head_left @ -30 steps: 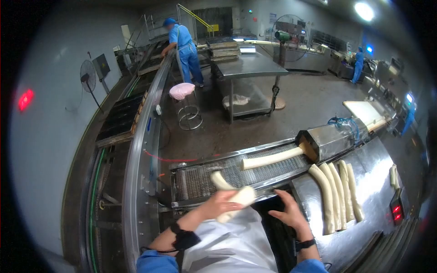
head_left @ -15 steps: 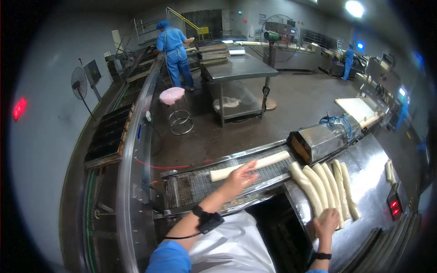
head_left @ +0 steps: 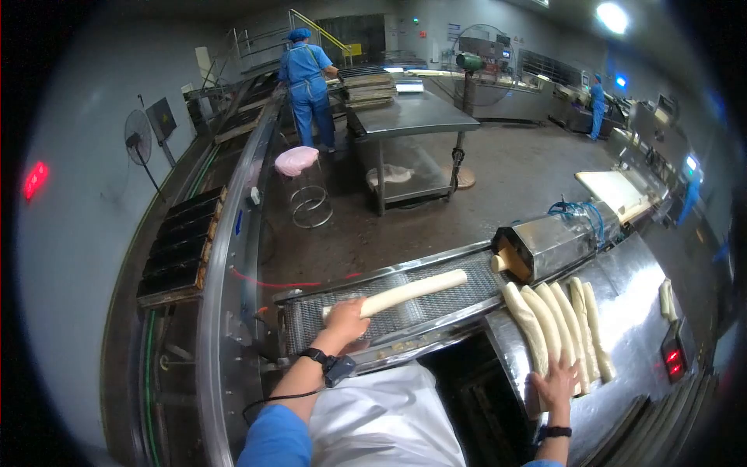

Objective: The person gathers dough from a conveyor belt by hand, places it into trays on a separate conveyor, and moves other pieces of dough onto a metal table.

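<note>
On the mesh conveyor (head_left: pixel 405 315) lies a long pale dough roll (head_left: pixel 416 290), tilted slightly up to the right. My left hand (head_left: pixel 346 321) is wrapped over its left end. My right hand (head_left: pixel 557 383) rests with spread fingers on the near ends of several dough rolls (head_left: pixel 556 319) lying side by side on the steel table (head_left: pixel 634 288). Another roll end (head_left: pixel 502 262) pokes out of the metal housing (head_left: pixel 552 241) at the belt's far end.
Black baking trays (head_left: pixel 180 245) sit on a long rail at left. A pink-topped stool (head_left: pixel 297 162) and a steel table (head_left: pixel 412 117) stand ahead. Two people (head_left: pixel 310 86) in blue work farther off. A dark opening (head_left: pixel 475 389) lies before my apron; a red display (head_left: pixel 674 361) sits at right.
My left hand has moved left and down to the dough roll's end and closed on it. That roll has shifted left, and another now emerges from the housing. My right hand's fingers have spread.
</note>
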Demonstrator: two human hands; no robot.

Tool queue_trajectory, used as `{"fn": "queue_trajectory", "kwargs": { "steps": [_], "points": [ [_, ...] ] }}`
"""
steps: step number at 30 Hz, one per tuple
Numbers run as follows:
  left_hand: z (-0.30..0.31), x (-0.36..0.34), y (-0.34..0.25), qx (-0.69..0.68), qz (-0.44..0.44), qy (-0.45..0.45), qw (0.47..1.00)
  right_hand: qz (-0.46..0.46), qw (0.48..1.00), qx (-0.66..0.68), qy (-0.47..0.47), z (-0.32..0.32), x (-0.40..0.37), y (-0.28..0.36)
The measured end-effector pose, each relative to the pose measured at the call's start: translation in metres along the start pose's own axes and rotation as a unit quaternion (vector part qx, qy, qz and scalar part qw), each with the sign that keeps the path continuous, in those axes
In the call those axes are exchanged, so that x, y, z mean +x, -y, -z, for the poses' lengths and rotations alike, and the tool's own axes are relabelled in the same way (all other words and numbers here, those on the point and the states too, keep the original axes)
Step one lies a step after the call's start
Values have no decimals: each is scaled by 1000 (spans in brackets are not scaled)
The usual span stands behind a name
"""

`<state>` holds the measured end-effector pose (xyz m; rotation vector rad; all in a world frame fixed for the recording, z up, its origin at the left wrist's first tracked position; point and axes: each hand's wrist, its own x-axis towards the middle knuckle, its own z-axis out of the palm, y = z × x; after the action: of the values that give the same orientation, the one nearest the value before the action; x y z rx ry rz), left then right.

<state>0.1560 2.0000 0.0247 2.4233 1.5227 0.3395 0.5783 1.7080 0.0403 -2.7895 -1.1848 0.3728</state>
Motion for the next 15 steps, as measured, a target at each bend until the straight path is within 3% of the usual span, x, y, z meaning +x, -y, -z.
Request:
{"fn": "queue_trajectory", "kwargs": {
  "steps": [3,6,9,11,12,15],
  "points": [
    [1,-5,-1,-38,-3,7,999,17,1000,1,2,4,17,12],
    [21,-17,2,-93,67,51,992,51,998,30,-5,1,17,2],
    [31,-36,17,-86,50,34,994,65,998,17,13,-1,2,-6],
    [34,-50,25,-39,18,-40,998,60,998,-1,37,2,-11,-6],
    [28,-50,34,-20,59,-46,997,45,998,-3,35,2,-17,-4],
    [37,-56,39,30,70,-19,997,38,999,-6,26,-9,-14,-7]
  ]
}}
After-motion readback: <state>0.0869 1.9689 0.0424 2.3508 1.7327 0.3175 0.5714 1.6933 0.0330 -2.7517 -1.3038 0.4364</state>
